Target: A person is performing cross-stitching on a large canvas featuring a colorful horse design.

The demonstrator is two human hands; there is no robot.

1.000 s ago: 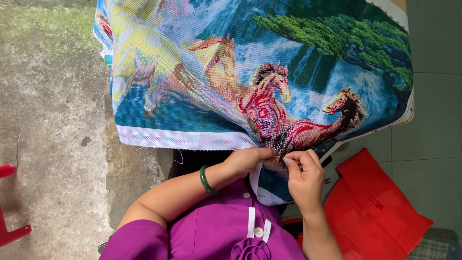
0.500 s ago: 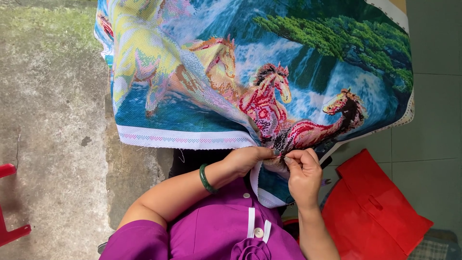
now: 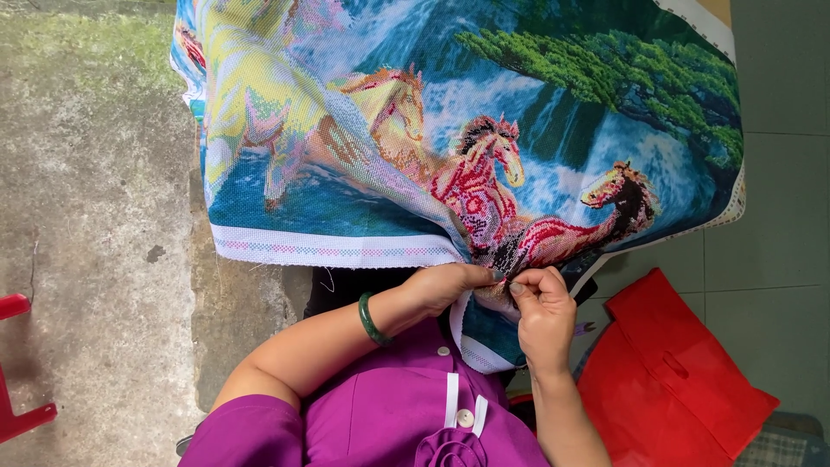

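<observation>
A large cross-stitch cloth (image 3: pixel 450 147) — horses, water and green trees worked in bright thread — is draped over the person's lap, its white border hanging at the lower edge. The left hand (image 3: pixel 445 287) is closed on a fold of the cloth near the red horse, its fingers pressed together around the fabric. The right hand (image 3: pixel 540 307) is held just beside it, thumb and forefinger pinched at the same fold — probably on a needle, too small to be made out. A green bangle (image 3: pixel 370 318) is worn on the left wrist. A red bag (image 3: pixel 670 380) is seen on the tiled floor to the right.
</observation>
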